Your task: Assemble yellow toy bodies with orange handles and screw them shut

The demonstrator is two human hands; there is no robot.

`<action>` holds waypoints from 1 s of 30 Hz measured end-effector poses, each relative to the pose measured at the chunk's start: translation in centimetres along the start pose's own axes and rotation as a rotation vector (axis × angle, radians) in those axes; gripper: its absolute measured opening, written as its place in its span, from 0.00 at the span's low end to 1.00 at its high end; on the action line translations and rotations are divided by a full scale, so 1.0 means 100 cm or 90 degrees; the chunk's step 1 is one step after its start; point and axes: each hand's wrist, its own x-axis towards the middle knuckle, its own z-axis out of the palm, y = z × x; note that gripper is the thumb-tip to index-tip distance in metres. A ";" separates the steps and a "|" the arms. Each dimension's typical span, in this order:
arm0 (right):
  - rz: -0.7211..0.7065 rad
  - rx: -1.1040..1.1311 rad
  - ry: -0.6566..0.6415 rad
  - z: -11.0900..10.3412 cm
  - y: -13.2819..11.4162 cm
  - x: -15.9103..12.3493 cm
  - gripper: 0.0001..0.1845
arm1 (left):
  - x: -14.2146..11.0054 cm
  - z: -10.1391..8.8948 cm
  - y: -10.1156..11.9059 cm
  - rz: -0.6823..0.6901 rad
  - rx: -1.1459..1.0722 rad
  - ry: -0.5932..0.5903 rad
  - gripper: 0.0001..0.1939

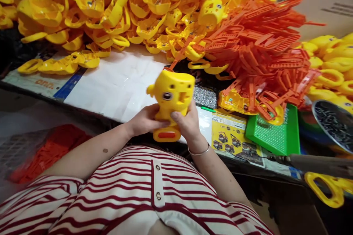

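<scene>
white sheeting [118, 84] is covering part of the bench [33, 88], yellow shells [44, 13] are lying heaped behind, left hand [145, 120] and right hand [189, 123] are gripping a yellow toy [174, 91].

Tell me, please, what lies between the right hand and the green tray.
In the head view, white sheet, a green stick and a yellow card lie between the right hand and the tray.

We find both bare forearms [96, 150] angled inward, meeting over the counter's [96, 91] near edge. We record the left grip [145, 119] curled, its thumb [163, 123] pointing right. We note the right grip [189, 120] likewise clasped, thumb angled up and left, its other fingers mostly hidden.
</scene>
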 end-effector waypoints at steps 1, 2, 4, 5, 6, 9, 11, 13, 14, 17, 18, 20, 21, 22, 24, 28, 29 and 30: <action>0.024 -0.007 -0.035 0.001 -0.002 0.000 0.40 | -0.001 -0.006 -0.004 -0.011 -0.033 -0.015 0.26; 0.048 -0.015 -0.068 0.002 -0.004 -0.001 0.40 | -0.003 -0.011 -0.008 -0.021 -0.053 -0.031 0.26; 0.085 -0.034 -0.115 0.006 -0.008 -0.002 0.40 | -0.007 -0.021 -0.012 -0.040 -0.062 -0.055 0.26; 0.097 -0.046 -0.128 0.008 -0.010 -0.003 0.41 | -0.008 -0.026 -0.012 -0.046 -0.054 -0.058 0.27; 0.102 -0.057 -0.136 0.010 -0.012 -0.004 0.41 | -0.010 -0.029 -0.012 -0.050 -0.042 -0.056 0.28; 0.074 -0.124 -0.139 0.017 -0.019 -0.009 0.37 | -0.015 -0.038 -0.011 -0.049 -0.004 -0.047 0.31; 0.047 -0.196 -0.128 0.022 -0.026 -0.011 0.33 | -0.016 -0.042 -0.010 -0.053 0.021 -0.053 0.31; 0.030 -0.262 -0.125 0.026 -0.033 -0.013 0.30 | -0.017 -0.043 -0.011 -0.058 0.028 -0.050 0.31; 0.027 -0.289 -0.128 0.027 -0.035 -0.014 0.30 | -0.018 -0.043 -0.012 -0.057 0.018 -0.040 0.31; 0.010 -0.358 -0.132 0.028 -0.039 -0.015 0.30 | -0.019 -0.040 -0.020 -0.053 -0.051 -0.004 0.32; 0.002 -0.379 -0.131 0.028 -0.040 -0.015 0.30 | -0.020 -0.039 -0.023 -0.053 -0.070 0.004 0.32; -0.012 -0.416 -0.128 0.028 -0.040 -0.015 0.29 | -0.021 -0.037 -0.026 -0.053 -0.090 0.017 0.32; -0.015 -0.429 -0.129 0.029 -0.041 -0.013 0.28 | -0.021 -0.037 -0.025 -0.053 -0.093 0.020 0.31; -0.014 -0.437 -0.132 0.030 -0.043 -0.012 0.28 | -0.021 -0.036 -0.023 -0.052 -0.096 0.025 0.31; -0.003 -0.425 -0.148 0.031 -0.049 -0.008 0.28 | -0.019 -0.035 -0.013 -0.053 -0.104 0.027 0.30; 0.012 -0.303 -0.231 0.024 -0.056 -0.001 0.32 | -0.015 -0.025 0.007 -0.056 -0.095 0.023 0.27; 0.011 -0.281 -0.243 0.021 -0.055 0.001 0.32 | -0.013 -0.023 0.009 -0.053 -0.093 0.022 0.28; 0.008 -0.276 -0.241 0.018 -0.053 0.004 0.32 | -0.011 -0.021 0.009 -0.057 -0.099 0.016 0.28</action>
